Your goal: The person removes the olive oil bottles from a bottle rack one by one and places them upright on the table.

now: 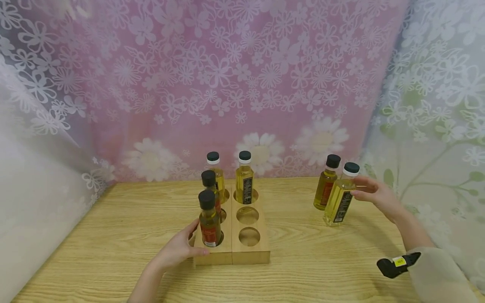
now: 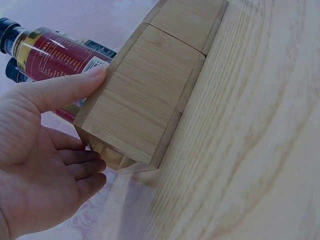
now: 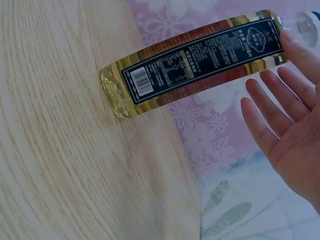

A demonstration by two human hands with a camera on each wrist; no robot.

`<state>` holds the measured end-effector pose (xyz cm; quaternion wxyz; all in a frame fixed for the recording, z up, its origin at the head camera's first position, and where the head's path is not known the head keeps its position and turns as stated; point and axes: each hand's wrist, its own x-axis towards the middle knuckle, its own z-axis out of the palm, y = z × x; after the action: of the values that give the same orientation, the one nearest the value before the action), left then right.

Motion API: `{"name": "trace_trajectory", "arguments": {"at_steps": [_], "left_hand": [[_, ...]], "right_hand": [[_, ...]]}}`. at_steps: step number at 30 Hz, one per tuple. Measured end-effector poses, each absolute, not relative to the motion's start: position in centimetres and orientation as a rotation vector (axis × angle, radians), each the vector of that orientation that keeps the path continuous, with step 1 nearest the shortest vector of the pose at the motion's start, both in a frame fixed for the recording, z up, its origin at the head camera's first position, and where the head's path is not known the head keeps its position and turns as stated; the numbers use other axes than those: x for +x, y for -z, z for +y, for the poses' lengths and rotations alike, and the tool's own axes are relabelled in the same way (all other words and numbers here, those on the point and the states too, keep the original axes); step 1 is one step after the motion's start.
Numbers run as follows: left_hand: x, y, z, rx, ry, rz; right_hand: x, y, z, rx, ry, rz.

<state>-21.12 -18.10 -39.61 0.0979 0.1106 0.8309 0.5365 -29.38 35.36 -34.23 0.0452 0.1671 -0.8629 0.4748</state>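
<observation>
My left hand (image 1: 178,249) is at the front left corner of a two-part wooden bottle rack (image 1: 251,256). In the left wrist view its thumb rests on the rack's upper front edge, with the fingers bent against the side. Just above that hand, a dark-capped bottle with a red label (image 1: 210,229) stands in the front left hole. My right hand (image 1: 379,198) is at the neck of a clear bottle of yellow oil (image 1: 338,201), which stands on the table. Thumb and fingers lie loosely on either side of the neck, and the lower fingers are apart from the glass.
Behind the right-hand bottle stands another red-labelled bottle (image 1: 324,191). A second red-labelled bottle (image 1: 209,181) and two yellow oil bottles, one at the right (image 1: 244,185), stand in the rack. The rack's right part has two unfilled holes. A flowered curtain (image 1: 242,84) hangs behind the table (image 1: 303,269).
</observation>
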Motion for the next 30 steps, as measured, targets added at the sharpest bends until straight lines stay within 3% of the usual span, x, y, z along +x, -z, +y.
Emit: {"name": "trace_trajectory", "arguments": {"at_steps": [8,17,30], "left_hand": [[-21.1,39.5,-18.1,0.348,-1.569,2.479],[-21.3,39.7,-18.1,0.34,-1.589,2.443],[-21.3,39.7,-18.2,0.359,-1.573,2.462]], "right_hand": [[-28.0,33.5,36.0,0.675,-1.587,-2.454],[-26.2,31.6,35.7,0.752,-1.39,-2.457],[-25.1,29.0,31.8,0.762,-1.335,-2.51]]}}
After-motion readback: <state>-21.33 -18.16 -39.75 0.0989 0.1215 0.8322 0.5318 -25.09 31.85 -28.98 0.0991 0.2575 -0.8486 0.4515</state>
